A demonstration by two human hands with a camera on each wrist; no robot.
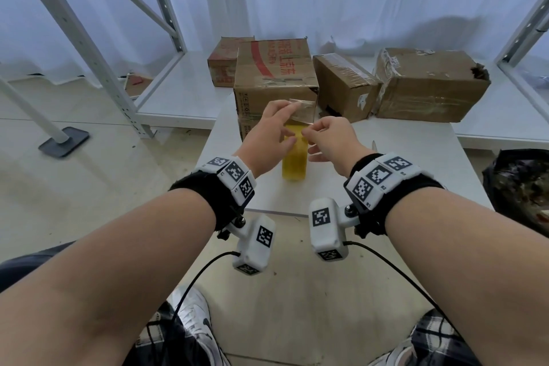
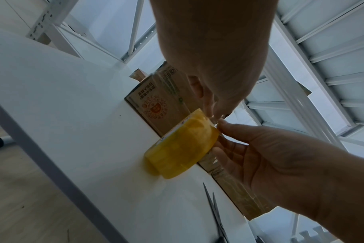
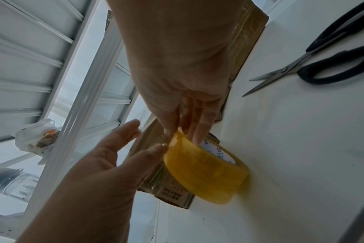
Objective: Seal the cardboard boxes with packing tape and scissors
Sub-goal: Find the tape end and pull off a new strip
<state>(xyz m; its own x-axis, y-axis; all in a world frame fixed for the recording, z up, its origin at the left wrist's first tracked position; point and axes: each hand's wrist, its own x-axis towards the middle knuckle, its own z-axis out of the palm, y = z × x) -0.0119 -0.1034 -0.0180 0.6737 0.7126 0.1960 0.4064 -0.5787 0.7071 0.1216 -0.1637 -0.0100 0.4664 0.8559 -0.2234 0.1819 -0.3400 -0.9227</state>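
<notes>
A yellow packing tape roll (image 1: 294,154) (image 2: 181,148) (image 3: 206,171) stands on edge on the white table (image 1: 410,166), just in front of the stacked cardboard boxes (image 1: 274,68). My left hand (image 1: 274,125) (image 2: 215,105) pinches the clear free tape end (image 1: 303,108), lifted a little above the roll. My right hand (image 1: 325,135) (image 3: 187,128) pinches the top rim of the roll between thumb and fingers. Black-handled scissors (image 3: 322,59) (image 2: 216,213) lie on the table to the right of the roll, blades slightly apart.
More taped cardboard boxes (image 1: 344,86) (image 1: 430,86) sit on the low white shelf (image 1: 184,92) behind the table. A black bag (image 1: 520,187) is at the right edge. Metal rack posts (image 1: 80,38) rise on the left.
</notes>
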